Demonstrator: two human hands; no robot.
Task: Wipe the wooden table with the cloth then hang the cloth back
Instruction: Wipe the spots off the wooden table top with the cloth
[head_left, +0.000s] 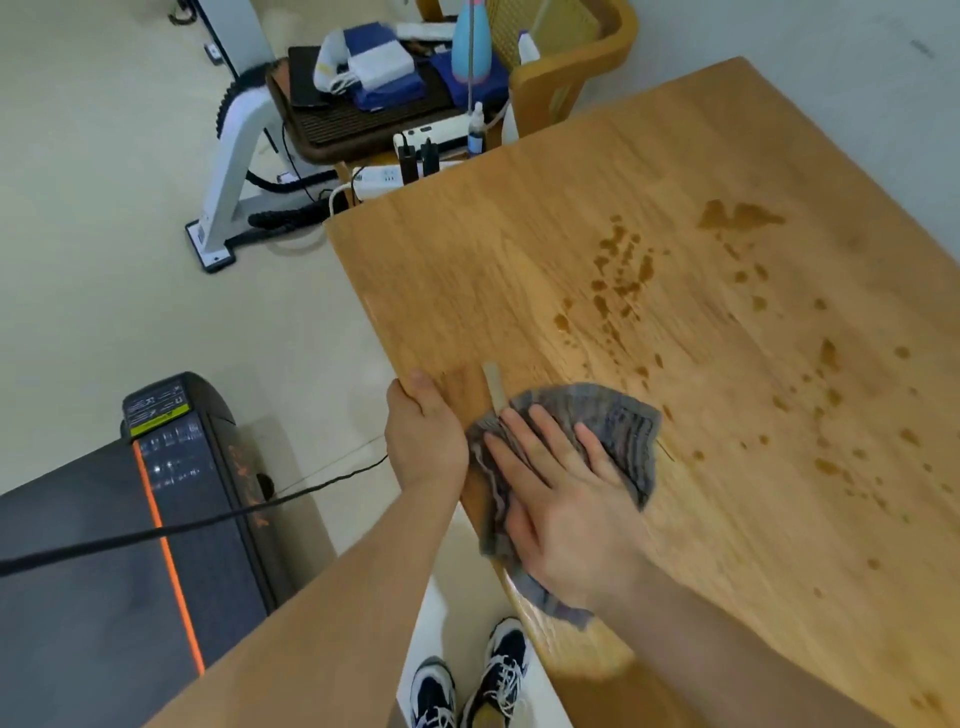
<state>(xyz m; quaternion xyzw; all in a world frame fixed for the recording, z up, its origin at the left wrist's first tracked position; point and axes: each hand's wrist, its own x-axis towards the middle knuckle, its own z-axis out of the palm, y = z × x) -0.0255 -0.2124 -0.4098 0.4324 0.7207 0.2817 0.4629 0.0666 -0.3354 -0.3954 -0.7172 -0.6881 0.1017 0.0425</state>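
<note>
Two hands meet at the edge of the desk (519, 249): the right hand (563, 512) presses straight, spread fingers (548, 441) on the grey cloth (621, 421), the left hand (423, 434) grips the edge just beside them, and the brown drops (623, 270) lie beyond those fingers, rightward.

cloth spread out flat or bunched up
Bunched: the cloth shows rumpled folds under the flat right hand, at the table edge.
</note>
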